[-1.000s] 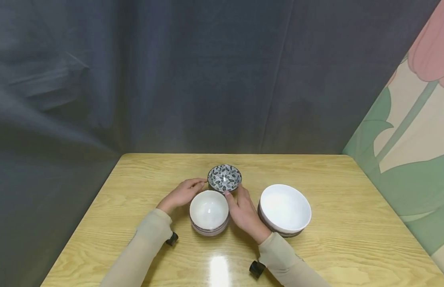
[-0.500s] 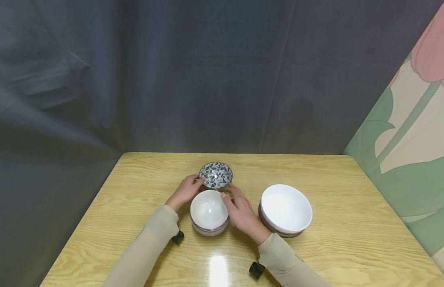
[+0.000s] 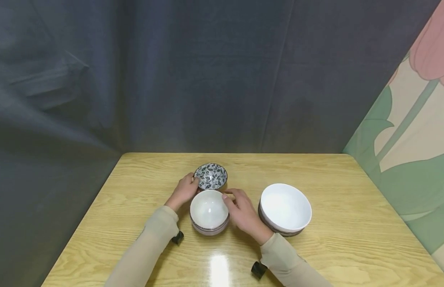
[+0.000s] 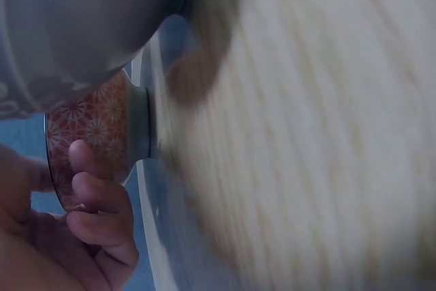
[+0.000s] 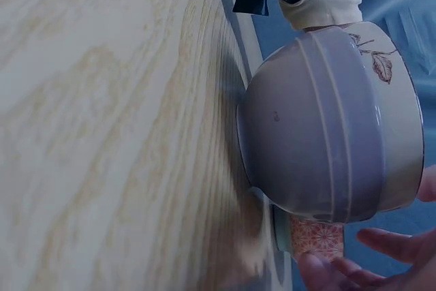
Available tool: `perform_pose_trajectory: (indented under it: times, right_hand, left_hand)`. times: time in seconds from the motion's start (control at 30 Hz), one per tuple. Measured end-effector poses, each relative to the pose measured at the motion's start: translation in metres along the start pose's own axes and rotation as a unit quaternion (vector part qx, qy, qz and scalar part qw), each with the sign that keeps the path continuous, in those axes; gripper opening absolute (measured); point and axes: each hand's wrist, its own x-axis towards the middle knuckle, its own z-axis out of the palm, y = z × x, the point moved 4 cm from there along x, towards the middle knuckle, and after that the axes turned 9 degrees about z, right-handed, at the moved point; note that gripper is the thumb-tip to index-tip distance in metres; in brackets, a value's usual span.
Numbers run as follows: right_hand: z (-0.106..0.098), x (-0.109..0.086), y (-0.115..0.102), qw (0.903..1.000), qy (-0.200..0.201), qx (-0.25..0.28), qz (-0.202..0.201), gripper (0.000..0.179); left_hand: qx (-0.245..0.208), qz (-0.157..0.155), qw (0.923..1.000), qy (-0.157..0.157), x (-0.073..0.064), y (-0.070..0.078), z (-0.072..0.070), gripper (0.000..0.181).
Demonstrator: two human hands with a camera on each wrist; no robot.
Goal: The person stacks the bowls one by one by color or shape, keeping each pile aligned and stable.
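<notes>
In the head view my left hand (image 3: 183, 191) holds a small bowl (image 3: 211, 176) by its left side, thumb over the rim. Leaves pattern the bowl's inside; the left wrist view gives its red flowered outside (image 4: 92, 124), with curled fingers (image 4: 102, 226) against it. Directly in front of it stands a nested stack of bowls (image 3: 209, 209), white inside. From the right wrist this stack (image 5: 306, 127) shows a lilac-grey bowl under one with a brown leaf print. My right hand (image 3: 245, 213) is beside the stack's right rim, its fingers (image 5: 388, 244) loosely bent and gripping nothing.
A second stack of larger bowls (image 3: 285, 208), white inside, stands to the right of my right hand. The wooden table (image 3: 358, 223) ends at a dark curtain (image 3: 222, 79) behind. A flower-printed panel (image 3: 415, 167) borders the right side.
The small patterned bowl has shifted left behind the near stack. My left hand has taken hold of its rim, while my right fingers have come away from it. Both stacks stay put.
</notes>
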Motion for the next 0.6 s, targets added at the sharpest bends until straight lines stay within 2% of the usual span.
perform_pose_trajectory:
  times: [0.3, 0.6]
  right_hand:
    - [-0.0012, -0.0023, -0.0041, 0.9995, 0.004, -0.024, -0.021, 0.031]
    - [-0.0029, -0.0031, -0.0046, 0.9996, 0.018, -0.012, -0.016, 0.020]
  left_hand:
    - [0.004, -0.007, 0.9999, 0.013, -0.0011, -0.0030, -0.0037, 0.036]
    - [0.004, -0.008, 0.9997, 0.022, -0.0046, -0.0082, -0.0067, 0.037]
